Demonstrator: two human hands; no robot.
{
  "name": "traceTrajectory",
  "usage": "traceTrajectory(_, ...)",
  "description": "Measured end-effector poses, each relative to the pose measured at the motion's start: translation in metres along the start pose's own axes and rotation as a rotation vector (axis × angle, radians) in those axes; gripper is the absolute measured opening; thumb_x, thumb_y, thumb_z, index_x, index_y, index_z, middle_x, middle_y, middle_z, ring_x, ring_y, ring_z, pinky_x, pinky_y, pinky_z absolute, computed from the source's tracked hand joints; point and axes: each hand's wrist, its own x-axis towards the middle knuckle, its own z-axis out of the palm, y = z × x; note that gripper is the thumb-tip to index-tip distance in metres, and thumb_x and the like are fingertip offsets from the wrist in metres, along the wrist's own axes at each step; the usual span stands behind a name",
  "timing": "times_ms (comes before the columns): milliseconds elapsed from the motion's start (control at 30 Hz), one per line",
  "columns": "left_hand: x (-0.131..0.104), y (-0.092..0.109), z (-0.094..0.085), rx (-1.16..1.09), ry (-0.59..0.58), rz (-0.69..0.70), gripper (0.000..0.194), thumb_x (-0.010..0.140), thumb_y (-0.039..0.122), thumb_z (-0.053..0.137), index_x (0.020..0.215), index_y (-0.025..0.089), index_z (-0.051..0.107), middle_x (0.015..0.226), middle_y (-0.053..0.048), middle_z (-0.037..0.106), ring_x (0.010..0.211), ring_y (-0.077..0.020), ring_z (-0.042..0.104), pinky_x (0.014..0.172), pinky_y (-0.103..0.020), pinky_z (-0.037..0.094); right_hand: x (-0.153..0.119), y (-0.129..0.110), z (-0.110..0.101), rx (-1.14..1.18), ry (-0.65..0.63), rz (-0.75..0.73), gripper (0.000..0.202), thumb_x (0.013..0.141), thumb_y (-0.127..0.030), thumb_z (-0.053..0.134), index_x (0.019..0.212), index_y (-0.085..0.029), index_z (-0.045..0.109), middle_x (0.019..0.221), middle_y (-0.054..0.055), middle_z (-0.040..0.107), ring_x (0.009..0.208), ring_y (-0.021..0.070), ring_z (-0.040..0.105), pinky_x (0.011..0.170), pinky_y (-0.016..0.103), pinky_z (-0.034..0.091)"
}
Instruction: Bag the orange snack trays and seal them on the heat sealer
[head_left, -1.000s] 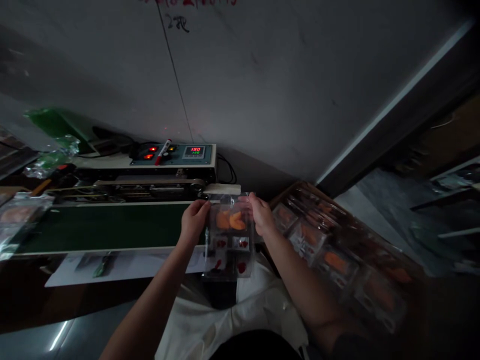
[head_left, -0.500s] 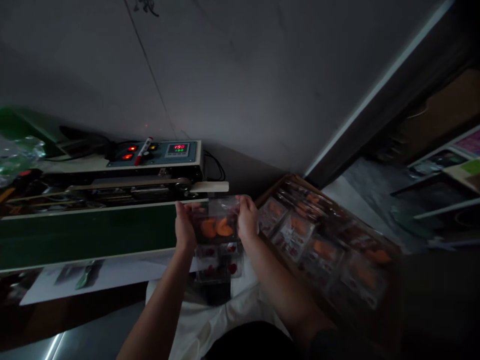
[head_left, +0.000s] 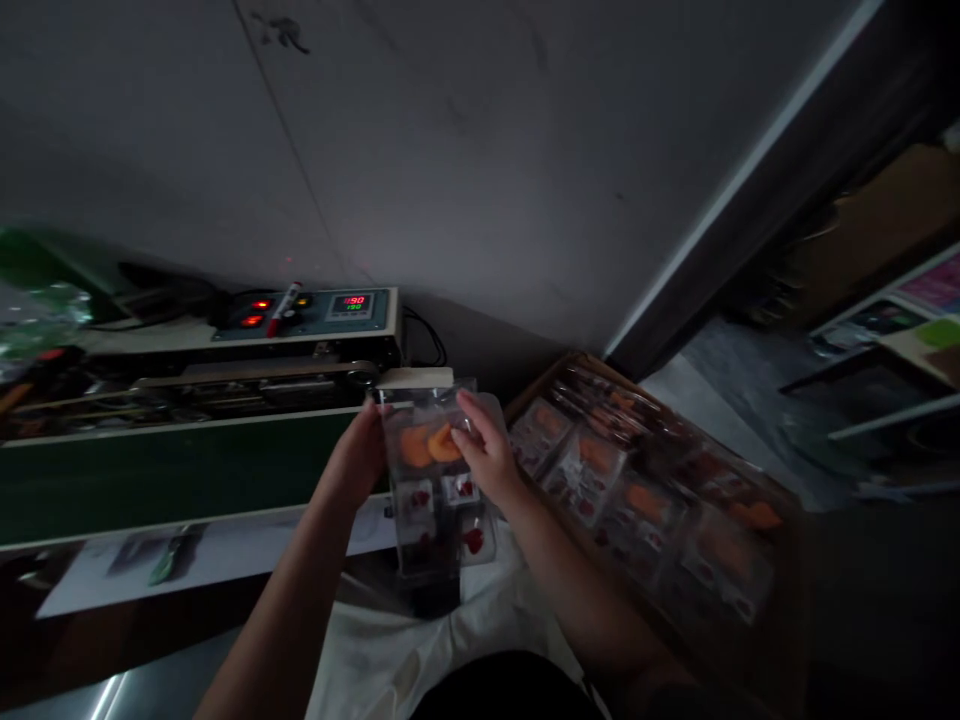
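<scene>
A clear plastic pack [head_left: 429, 484] hangs in front of me, at the right end of a green conveyor belt [head_left: 180, 474]. Orange shapes fill its upper part, with small red pieces in compartments below. My left hand [head_left: 361, 448] grips the left edge, its fingers partly hidden. On the upper right, my right hand [head_left: 487, 450] is closed at the pack, fingers lying over the clear film near the orange shapes. Just beyond the pack's top edge is the machine's pale end strip [head_left: 414, 378].
Behind the belt stands a sealing machine with a lit control panel [head_left: 307, 310] and a red-and-white marker [head_left: 283, 308] on top. To the right, a cardboard box [head_left: 784, 560] holds several similar packs. White paper [head_left: 90, 580] lies below the belt. A wall rises behind.
The pack's lower part with red pieces now shows more fully. My right hand has shifted from its right edge onto its front; my left hand has moved slightly left.
</scene>
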Motion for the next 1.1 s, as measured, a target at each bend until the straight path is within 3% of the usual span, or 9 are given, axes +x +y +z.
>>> traceTrajectory(167,0.014,0.0,-0.018,-0.002,0.09,-0.033,0.032,0.058,0.027,0.083,0.079,0.016,0.061,0.069,0.002,0.063,0.056,-0.0111,0.06,0.051,-0.019,0.046,0.005,0.017,0.009,-0.072,0.019,0.035,0.056,0.088,-0.033,0.058,0.142,-0.025,0.049,0.145,0.008,0.051,0.136,0.0238,0.045,0.115,0.045,0.038)
traceTrajectory(333,0.035,0.001,-0.028,-0.093,-0.067,-0.274,0.015,0.076,0.024,0.07,0.085,0.012,0.067,0.081,-0.009,0.071,0.071,-0.0191,0.068,0.065,-0.028,0.056,0.01,0.022,0.017,-0.115,0.015,0.071,0.056,0.088,-0.033,0.055,0.143,-0.023,0.047,0.146,0.01,0.049,0.137,0.0242,0.044,0.116,0.048,0.036)
traceTrajectory(433,0.042,0.002,-0.032,-0.124,-0.052,-0.233,0.014,0.077,0.025,0.071,0.083,0.014,0.066,0.077,-0.007,0.071,0.068,-0.0176,0.068,0.064,-0.027,0.056,0.016,0.024,0.02,-0.126,0.03,0.098,0.057,0.088,-0.035,0.055,0.142,-0.022,0.048,0.146,0.011,0.048,0.136,0.024,0.045,0.115,0.048,0.036)
traceTrajectory(533,0.046,-0.001,-0.033,-0.067,-0.025,-0.148,0.024,0.066,0.027,0.079,0.08,0.015,0.064,0.072,-0.004,0.068,0.061,-0.0151,0.065,0.057,-0.024,0.053,0.019,0.029,0.023,-0.121,0.029,0.112,0.056,0.087,-0.037,0.055,0.141,-0.022,0.048,0.147,0.011,0.047,0.137,0.0238,0.044,0.114,0.047,0.038)
traceTrajectory(700,0.053,-0.006,-0.024,0.056,0.142,0.05,0.037,0.053,0.036,0.085,0.071,0.016,0.059,0.053,0.005,0.053,0.042,-0.0068,0.047,0.039,-0.015,0.032,0.016,0.035,0.03,-0.104,0.079,0.155,0.056,0.087,-0.04,0.055,0.14,-0.023,0.049,0.143,0.011,0.052,0.132,0.025,0.048,0.107,0.046,0.043)
traceTrajectory(867,0.063,-0.006,-0.019,0.05,0.172,0.013,0.036,0.053,0.037,0.083,0.068,0.015,0.059,0.053,0.001,0.055,0.042,-0.0098,0.049,0.038,-0.019,0.033,0.019,0.04,0.037,-0.136,0.145,0.181,0.053,0.088,-0.039,0.055,0.138,-0.021,0.05,0.135,0.014,0.055,0.122,0.0257,0.053,0.103,0.045,0.045)
traceTrajectory(1100,0.068,-0.003,-0.032,0.023,0.218,0.034,0.032,0.055,0.034,0.081,0.067,0.015,0.058,0.05,0.003,0.053,0.042,-0.0106,0.049,0.039,-0.02,0.033,0.028,0.044,0.052,-0.261,0.209,0.16,0.048,0.086,-0.04,0.058,0.13,-0.022,0.057,0.116,0.013,0.055,0.103,0.0248,0.053,0.095,0.043,0.046)
